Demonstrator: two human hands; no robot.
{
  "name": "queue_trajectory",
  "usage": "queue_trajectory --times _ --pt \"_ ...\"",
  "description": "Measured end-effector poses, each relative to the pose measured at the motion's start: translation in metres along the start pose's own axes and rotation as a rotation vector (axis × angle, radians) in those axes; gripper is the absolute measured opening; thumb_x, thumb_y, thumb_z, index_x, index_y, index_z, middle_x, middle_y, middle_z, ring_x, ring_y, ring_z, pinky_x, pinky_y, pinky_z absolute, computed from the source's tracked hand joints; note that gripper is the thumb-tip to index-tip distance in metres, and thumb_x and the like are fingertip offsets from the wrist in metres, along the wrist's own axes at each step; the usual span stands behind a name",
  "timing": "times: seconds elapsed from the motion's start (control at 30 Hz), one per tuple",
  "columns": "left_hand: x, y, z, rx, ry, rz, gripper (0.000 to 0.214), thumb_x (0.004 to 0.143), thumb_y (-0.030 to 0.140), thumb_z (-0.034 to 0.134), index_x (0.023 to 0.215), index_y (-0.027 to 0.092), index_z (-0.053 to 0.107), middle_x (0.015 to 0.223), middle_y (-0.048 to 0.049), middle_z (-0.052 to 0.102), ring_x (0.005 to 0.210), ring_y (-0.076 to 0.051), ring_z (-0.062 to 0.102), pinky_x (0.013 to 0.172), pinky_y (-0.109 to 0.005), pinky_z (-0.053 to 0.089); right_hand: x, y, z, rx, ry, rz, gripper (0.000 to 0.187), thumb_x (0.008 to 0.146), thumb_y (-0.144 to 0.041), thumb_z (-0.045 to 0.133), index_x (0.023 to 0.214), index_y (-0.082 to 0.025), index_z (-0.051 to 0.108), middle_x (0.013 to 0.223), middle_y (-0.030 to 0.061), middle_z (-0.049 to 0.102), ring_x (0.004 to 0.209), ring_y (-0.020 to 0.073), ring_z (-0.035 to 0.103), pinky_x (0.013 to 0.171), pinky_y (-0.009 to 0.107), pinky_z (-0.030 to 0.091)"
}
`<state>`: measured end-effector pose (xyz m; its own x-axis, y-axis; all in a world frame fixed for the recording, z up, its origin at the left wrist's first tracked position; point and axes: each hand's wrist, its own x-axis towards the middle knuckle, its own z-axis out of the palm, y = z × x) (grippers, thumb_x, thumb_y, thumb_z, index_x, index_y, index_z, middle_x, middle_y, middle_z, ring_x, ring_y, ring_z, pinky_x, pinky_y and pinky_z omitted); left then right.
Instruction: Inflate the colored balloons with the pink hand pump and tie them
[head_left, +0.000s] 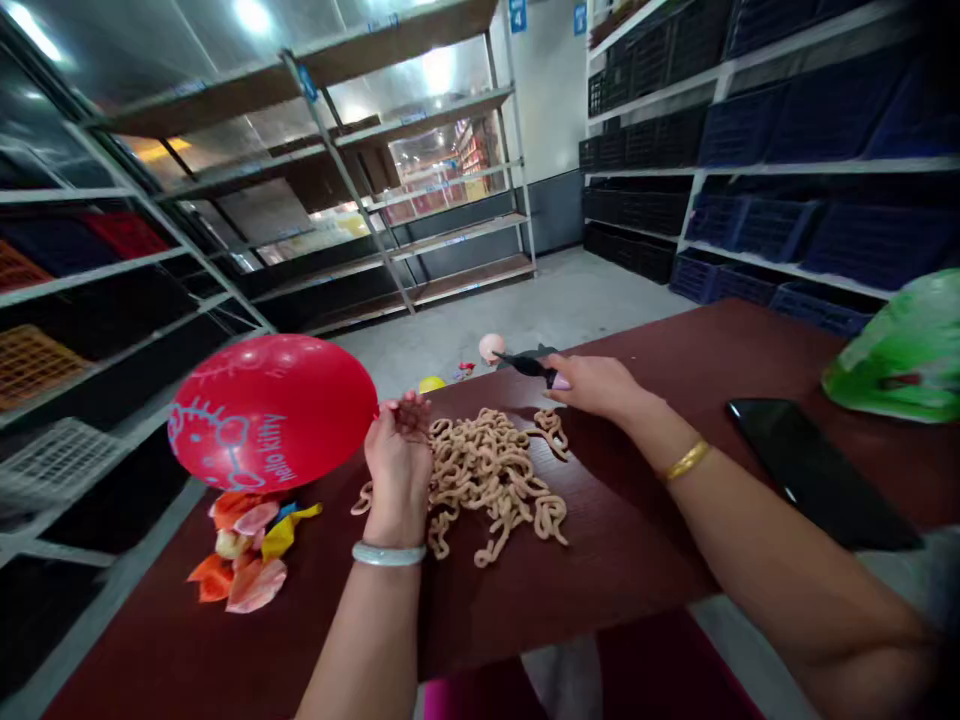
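My left hand [400,448] is closed, pinching the neck of an inflated red Hello Kitty balloon [270,410] that floats left of it over the dark red table [600,560]. My right hand [592,384] lies at the table's far edge, fingers closed on the pink handle of a pair of black scissors [529,362] that points left. Between my hands lies a heap of tan rubber bands [487,475]. A pale bangle sits on my left wrist, a gold one on my right.
Several flat balloons in orange, pink and yellow [247,550] lie at the table's left. A black phone [817,470] and a green plastic bag [900,350] are at the right. Small balloons [491,346] lie on the floor beyond. Shelving racks [390,200] and dark crates [787,130] surround.
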<state>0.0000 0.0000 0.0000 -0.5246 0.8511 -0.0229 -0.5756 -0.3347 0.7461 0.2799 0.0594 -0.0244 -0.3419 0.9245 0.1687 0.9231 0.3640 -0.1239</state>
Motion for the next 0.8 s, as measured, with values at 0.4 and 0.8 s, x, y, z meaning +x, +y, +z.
queue_trajectory --times 0.4,0.8 --pt "-0.007 0.005 -0.004 0.125 -0.17 -0.214 0.021 0.073 0.036 0.042 0.063 0.022 0.03 0.056 0.0015 0.037 0.045 -0.012 0.039 0.036 -0.022 0.024 0.0 0.023 0.001 -0.073 -0.164 0.318 0.058 0.076 -0.055 0.068 0.117 -0.015 0.059 0.118 0.0192 0.062 0.11 0.0348 0.058 0.087 0.044 0.044" --pt "0.037 0.047 -0.041 0.373 0.111 0.216 0.011 0.072 0.019 0.052 0.064 0.019 0.044 0.055 0.0049 0.045 0.04 -0.007 0.037 0.036 -0.018 0.023 0.007 -0.037 0.003 0.255 0.286 -0.285 0.025 0.087 -0.034 0.063 0.109 -0.025 0.068 0.121 0.0072 0.064 0.13 0.0268 0.044 0.111 0.05 0.026"
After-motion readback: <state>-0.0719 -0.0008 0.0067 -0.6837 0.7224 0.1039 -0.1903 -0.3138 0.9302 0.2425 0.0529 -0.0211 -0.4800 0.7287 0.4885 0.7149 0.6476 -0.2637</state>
